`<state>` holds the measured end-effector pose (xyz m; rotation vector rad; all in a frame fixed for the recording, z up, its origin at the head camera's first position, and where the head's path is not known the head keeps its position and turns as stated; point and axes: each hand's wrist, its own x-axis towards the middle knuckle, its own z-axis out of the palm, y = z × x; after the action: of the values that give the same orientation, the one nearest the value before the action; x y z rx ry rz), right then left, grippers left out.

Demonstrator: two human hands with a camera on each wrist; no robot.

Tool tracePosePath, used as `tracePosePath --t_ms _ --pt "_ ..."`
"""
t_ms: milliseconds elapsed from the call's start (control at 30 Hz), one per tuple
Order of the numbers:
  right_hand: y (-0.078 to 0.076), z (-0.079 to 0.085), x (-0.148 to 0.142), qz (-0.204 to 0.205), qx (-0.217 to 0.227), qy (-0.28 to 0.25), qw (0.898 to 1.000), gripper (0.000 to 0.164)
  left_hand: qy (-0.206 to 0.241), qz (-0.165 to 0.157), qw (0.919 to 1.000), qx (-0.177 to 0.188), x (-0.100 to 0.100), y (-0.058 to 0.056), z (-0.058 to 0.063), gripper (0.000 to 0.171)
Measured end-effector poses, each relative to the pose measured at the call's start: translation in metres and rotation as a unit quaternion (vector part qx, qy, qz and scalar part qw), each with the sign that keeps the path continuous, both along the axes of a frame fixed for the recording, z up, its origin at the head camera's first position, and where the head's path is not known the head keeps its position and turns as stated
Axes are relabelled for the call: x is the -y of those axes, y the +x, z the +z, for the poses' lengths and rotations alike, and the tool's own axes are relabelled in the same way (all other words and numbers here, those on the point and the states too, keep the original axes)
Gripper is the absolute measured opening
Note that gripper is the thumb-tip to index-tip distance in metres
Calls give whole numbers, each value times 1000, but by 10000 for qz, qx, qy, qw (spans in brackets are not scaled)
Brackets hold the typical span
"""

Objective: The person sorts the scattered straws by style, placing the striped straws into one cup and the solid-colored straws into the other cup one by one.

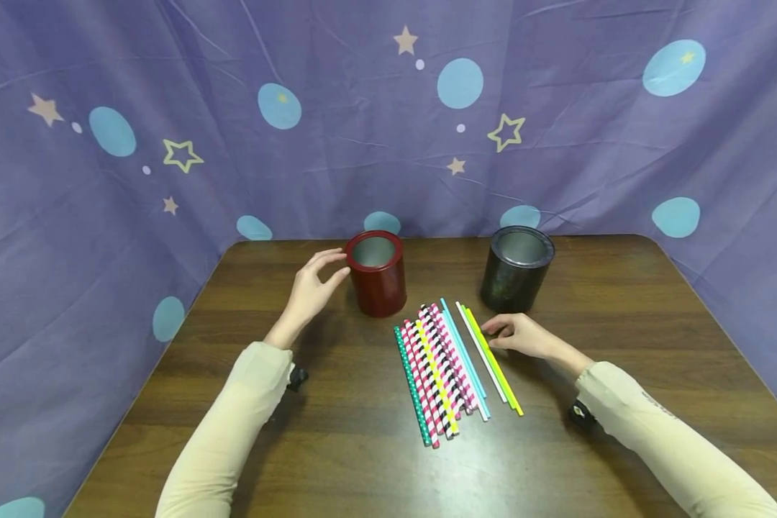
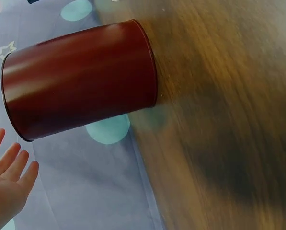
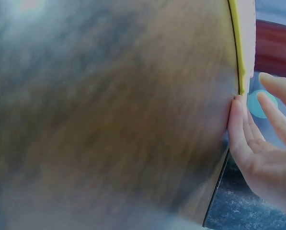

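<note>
My left hand [image 1: 311, 289] is held at the left side of a dark red can [image 1: 380, 293], its fingertips at or very near the rim. In the left wrist view, that hand [image 2: 7, 189] shows spread, fairly straight fingers beside the can's open end. Over on the right, my right hand [image 1: 523, 336] is low by the table, just right of the yellow-green straws [image 1: 494, 362]. The right wrist view has its fingertips close to a yellow straw [image 3: 236, 45], thumb and fingers apart; contact is hard to tell.
A row of striped and dotted paper straws [image 1: 432, 374] lies mid-table, with light blue straws [image 1: 464, 348] and a white straw [image 1: 481, 352] alongside. Behind my right hand stands a black can [image 1: 514, 282], upright. A purple curtain [image 1: 362, 165] hangs behind the brown table [image 1: 337, 446].
</note>
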<state>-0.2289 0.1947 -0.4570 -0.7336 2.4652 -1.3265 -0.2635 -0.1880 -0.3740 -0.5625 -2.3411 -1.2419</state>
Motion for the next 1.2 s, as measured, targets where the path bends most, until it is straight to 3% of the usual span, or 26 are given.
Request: tracePosePath --t_ms 200,467,800,1067,1200 --pt "1 0 1 -16 -21 129 9999 29 253 -264 9990 248 -9 1 1 29" --pt "0 -1 5 72 -231 163 9996 27 366 -268 9986 261 -23 18 19 23" --pt "1 -3 9 -237 -193 288 9991 22 1199 -543 9900 505 -23 13 9 23" --pt "0 -2 11 -210 -356 309 9987 23 1344 -555 9869 698 -22 10 5 23" --pt "-1 -1 13 -215 -642 614 9958 23 1336 -558 9871 687 -22 9 5 23"
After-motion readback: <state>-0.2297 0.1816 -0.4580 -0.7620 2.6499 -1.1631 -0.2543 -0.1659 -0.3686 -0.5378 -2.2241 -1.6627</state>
